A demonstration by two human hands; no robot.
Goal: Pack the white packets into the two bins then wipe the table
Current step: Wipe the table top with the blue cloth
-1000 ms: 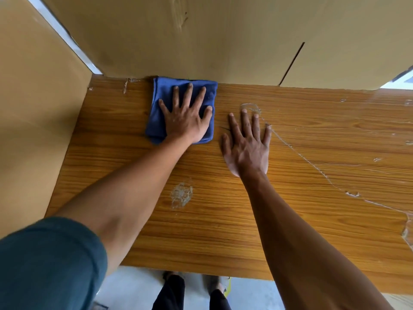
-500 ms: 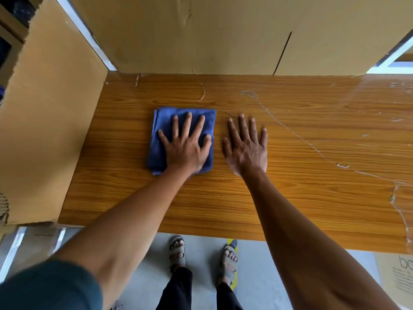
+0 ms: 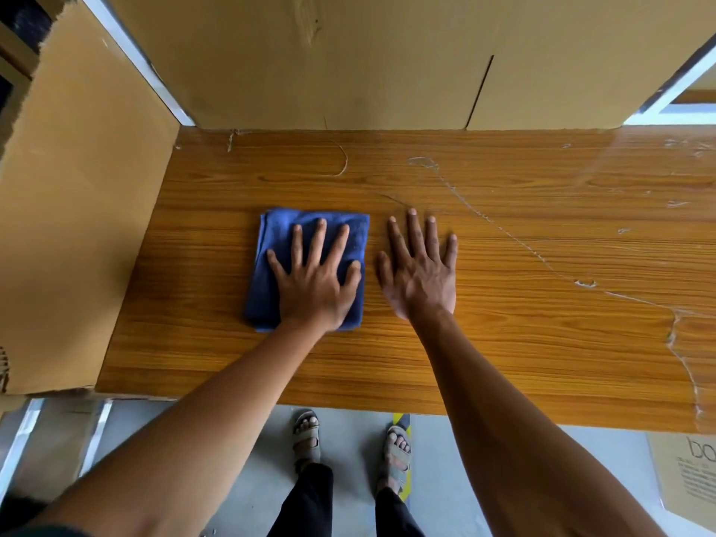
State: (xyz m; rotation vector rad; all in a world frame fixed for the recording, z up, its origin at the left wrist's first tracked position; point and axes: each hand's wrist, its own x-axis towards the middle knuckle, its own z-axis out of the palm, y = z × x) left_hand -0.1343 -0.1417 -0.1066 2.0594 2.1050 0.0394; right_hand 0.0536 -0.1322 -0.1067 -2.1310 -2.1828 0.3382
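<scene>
Two hands flat, mid-table

Cardboard panels wall a wood-grain table above grey floor.

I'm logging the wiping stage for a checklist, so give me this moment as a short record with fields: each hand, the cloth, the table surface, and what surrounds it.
left hand: flat, fingers spread, presses on the blue cloth
right hand: flat on the bare table, beside the cloth, holds nothing
blue cloth: folded, lies flat on the table's left half
table: wood grain, with a whitish residue line running across its right part
cardboard panels: stand along the far edge and the left side
packets and bins: none in view
</scene>
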